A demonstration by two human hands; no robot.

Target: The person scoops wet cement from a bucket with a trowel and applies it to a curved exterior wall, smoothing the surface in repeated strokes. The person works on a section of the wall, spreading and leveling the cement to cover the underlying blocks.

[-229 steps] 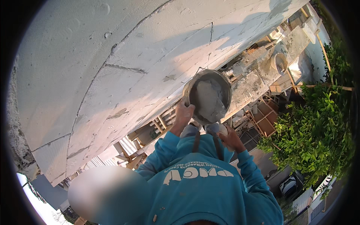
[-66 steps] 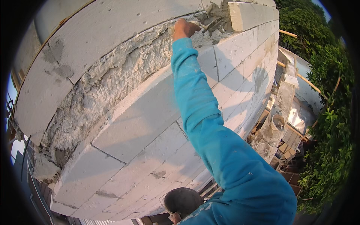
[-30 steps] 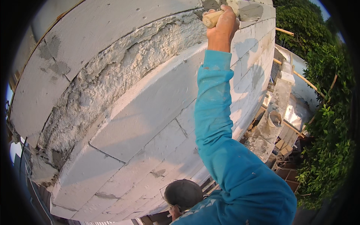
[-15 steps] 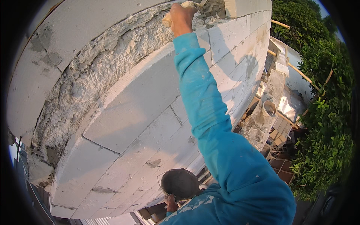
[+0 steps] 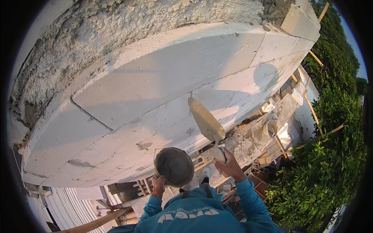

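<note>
The left hand (image 5: 158, 185) grips the rim of a round dark-grey bucket (image 5: 175, 166) of mortar, while the right hand (image 5: 230, 166) clasps a mortar-smeared, leaf-shaped trowel (image 5: 206, 121), its blade before the pale block wall (image 5: 155, 85). To the right, a smaller pale bucket (image 5: 269, 128) rests on a stained plank walkway (image 5: 248, 145), hemmed by thin bamboo poles (image 5: 313, 114) and a leafy green tree (image 5: 322, 163).

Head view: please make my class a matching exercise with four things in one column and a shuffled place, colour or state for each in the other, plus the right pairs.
Column one
1. Trowel
2. Nearer bucket
3. Leaves
4. Sleeves

Column two
A. Teal blue
B. Held in the left hand
C. Green, along the picture's right side
D. Held in the right hand

Right pairs: 1-D, 2-B, 3-C, 4-A
</note>
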